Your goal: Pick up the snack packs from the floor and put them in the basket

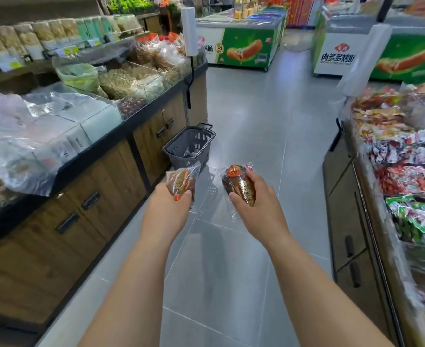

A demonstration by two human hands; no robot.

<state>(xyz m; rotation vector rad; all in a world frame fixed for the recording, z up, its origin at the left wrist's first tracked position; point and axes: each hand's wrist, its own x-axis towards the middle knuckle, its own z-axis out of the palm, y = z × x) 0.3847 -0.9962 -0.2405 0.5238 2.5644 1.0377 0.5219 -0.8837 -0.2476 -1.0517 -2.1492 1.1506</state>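
I stand in a shop aisle with both arms stretched forward. My left hand [167,209] grips a clear snack pack [182,180] with brown and orange contents. My right hand [255,199] grips a second clear snack pack [240,185] with a dark brown piece and a red label. A dark grey plastic basket [173,147] stands on the grey tiled floor just beyond both hands, beside the left counter. Some packs lie inside it, only partly visible through the mesh.
A wooden counter [101,196] with bulk goods under plastic runs along the left. A snack display [401,171] lines the right. Green and white chest freezers [241,48] stand at the far end. The tiled aisle [251,121] runs between them.
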